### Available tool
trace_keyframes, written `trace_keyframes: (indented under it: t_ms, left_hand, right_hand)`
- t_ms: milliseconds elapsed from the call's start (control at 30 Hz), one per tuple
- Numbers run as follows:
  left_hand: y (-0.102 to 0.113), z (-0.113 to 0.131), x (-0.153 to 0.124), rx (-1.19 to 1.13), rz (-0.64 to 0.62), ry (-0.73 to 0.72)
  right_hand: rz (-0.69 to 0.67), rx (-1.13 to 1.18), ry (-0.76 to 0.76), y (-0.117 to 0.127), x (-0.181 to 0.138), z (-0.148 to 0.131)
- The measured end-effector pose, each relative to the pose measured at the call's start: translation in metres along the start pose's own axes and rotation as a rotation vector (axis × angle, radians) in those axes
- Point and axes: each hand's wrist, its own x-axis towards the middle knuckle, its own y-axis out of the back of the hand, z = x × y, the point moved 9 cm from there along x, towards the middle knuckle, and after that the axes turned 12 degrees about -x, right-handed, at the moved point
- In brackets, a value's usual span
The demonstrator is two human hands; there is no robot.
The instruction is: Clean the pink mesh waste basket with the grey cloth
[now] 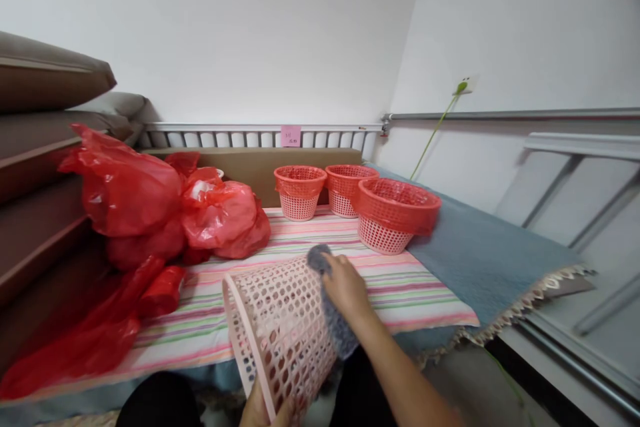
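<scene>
A pink perforated plastic basket (280, 320) lies tipped on its side above my lap, its rim facing left. My left hand (267, 407) grips that rim from below, the thumb outside and part of the hand hidden behind the wall. With my right hand (345, 287) I press a grey cloth (337, 323) against the basket's base end, fingers wrapped over the fabric. Beyond it, on the striped cloth (320, 240), stand three similar baskets lined with red bags: a left one (299, 203), a middle one (343, 203) and a nearer right one (385, 233).
Bulging red plastic bags (135, 193) and a red roll (163, 290) lie at the left, beside stacked brown cushions (45, 147). A white radiator (225, 139) with a pink note (291, 136) runs along the back wall. A green cord (435, 130) hangs from a socket at right.
</scene>
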Motion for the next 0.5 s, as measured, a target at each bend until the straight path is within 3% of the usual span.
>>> trace_keyframes:
  t_ms: [67, 133, 333, 500]
  left_hand:
    - [-0.005, 0.003, -0.002, 0.018, -0.025, 0.005]
    - [-0.009, 0.007, -0.002, 0.026, -0.051, 0.026]
    - [-0.013, 0.037, 0.009, -0.025, -0.011, -0.033]
    - [-0.004, 0.035, 0.012, -0.009, 0.090, -0.076]
  right_hand:
    - [-0.018, -0.063, -0.129, -0.006, 0.012, 0.039]
    - [-0.010, -0.099, -0.165, -0.008, 0.014, 0.055]
    - [0.038, -0.130, -0.147, -0.007, 0.004, 0.050]
    - [0.011, -0.126, -0.167, -0.003, 0.003, 0.042]
